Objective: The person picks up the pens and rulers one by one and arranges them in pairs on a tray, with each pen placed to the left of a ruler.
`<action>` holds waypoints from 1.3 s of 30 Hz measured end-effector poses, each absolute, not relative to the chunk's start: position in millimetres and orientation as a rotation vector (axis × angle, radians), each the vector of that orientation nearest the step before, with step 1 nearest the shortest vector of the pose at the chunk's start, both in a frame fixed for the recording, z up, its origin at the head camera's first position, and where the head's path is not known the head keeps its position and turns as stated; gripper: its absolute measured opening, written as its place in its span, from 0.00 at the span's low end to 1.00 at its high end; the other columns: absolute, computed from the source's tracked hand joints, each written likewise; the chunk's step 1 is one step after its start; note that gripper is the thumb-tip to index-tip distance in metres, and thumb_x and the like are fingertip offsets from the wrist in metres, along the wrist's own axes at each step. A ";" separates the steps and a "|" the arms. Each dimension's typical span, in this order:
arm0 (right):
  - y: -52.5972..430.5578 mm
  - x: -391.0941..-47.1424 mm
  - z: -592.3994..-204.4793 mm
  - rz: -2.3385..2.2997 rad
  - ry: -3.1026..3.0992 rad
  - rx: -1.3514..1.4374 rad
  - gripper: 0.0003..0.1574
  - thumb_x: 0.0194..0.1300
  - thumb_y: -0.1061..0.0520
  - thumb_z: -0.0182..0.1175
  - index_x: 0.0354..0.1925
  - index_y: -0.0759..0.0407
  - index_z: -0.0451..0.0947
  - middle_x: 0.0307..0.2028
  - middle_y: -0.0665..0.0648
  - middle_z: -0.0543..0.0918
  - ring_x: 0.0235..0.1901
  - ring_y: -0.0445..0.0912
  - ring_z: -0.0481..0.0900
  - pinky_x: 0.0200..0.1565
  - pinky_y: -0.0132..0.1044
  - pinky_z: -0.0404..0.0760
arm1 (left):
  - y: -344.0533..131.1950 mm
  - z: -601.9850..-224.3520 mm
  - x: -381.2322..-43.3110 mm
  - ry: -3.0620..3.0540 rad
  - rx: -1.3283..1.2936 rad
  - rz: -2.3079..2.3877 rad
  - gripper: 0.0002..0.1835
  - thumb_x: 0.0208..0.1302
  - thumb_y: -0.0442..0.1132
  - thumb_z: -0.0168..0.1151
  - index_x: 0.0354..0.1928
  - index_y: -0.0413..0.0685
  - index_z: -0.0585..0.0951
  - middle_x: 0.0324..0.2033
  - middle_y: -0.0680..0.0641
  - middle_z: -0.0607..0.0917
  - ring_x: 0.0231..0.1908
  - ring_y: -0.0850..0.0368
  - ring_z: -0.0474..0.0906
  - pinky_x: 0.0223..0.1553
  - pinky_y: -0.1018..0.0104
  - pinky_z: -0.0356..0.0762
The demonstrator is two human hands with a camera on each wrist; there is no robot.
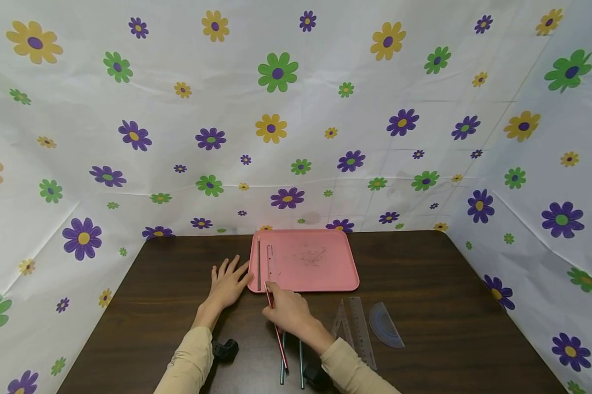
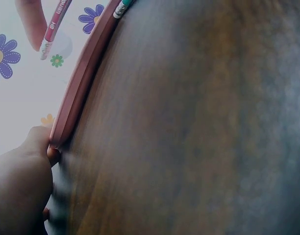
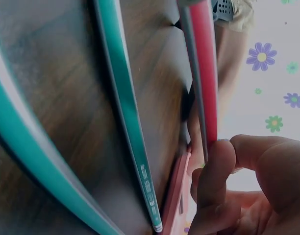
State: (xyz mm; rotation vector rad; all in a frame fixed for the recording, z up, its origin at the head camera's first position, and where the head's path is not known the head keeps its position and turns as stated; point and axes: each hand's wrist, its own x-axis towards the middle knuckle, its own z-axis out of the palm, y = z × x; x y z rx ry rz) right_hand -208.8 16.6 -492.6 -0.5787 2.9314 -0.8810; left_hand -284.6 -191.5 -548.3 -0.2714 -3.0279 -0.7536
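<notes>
The right hand point(image 1: 291, 312) pinches a red pencil point(image 1: 280, 347) between thumb and fingers, close to its pale eraser end; that end points towards the tray, while the rest of the pencil slants back towards the person (the left wrist view shows the letters HB near the eraser, and a gap between it and the tray's rim). The left hand point(image 1: 225, 287) has its fingers spread wide, the thumb touching the tray's near left corner; it holds no pencil. The pink tray point(image 1: 335, 276) lies flat just ahead of both hands; in it, along the left side, rest a slim dark stick point(image 1: 258, 262) and — just beside that — a small clear ruler point(image 1: 270, 260); dark flecks point(image 1: 311, 256) are scattered over its middle, too small to identify. Nearer the person, two green pencils point(image 1: 302, 364) lie on the table, apart from each other and partly below the right hand and the red pencil; to the right are a clear set square point(image 1: 342, 306), a longer clear ruler point(image 1: 362, 331) and a clear protractor point(image 1: 384, 325), all flat on the dark wooden table point(image 1: 153, 306); around the far side and both flanks hangs a white cloth point(image 1: 315, 71) printed with purple, green and yellow flowers.
</notes>
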 end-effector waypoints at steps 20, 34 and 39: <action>27.7 -227.8 -484.7 -0.938 2.935 -0.527 0.44 0.54 0.55 0.60 0.70 0.57 0.66 0.17 0.44 0.70 0.16 0.37 0.64 0.17 0.31 0.61 | -190.5 -548.3 -284.1 -3.022 -0.260 -0.743 0.31 0.76 0.59 0.45 0.74 0.55 0.66 0.77 0.38 0.55 0.76 0.31 0.43 0.70 0.28 0.30; 38.3 -249.9 -488.3 -1.188 2.905 -0.524 0.37 0.59 0.60 0.60 0.67 0.65 0.68 0.18 0.45 0.74 0.11 0.34 0.66 0.16 0.28 0.63 | -191.0 -547.4 -282.8 -3.014 -0.275 -0.755 0.31 0.76 0.59 0.45 0.74 0.55 0.66 0.77 0.39 0.55 0.76 0.31 0.43 0.70 0.28 0.30; 41.5 -257.8 -491.4 -1.244 2.884 -0.486 0.33 0.63 0.62 0.59 0.66 0.65 0.69 0.23 0.49 0.75 0.08 0.35 0.67 0.13 0.28 0.66 | -191.3 -549.3 -283.7 -3.010 -0.276 -0.744 0.31 0.76 0.59 0.46 0.74 0.56 0.66 0.77 0.39 0.55 0.76 0.32 0.44 0.70 0.28 0.31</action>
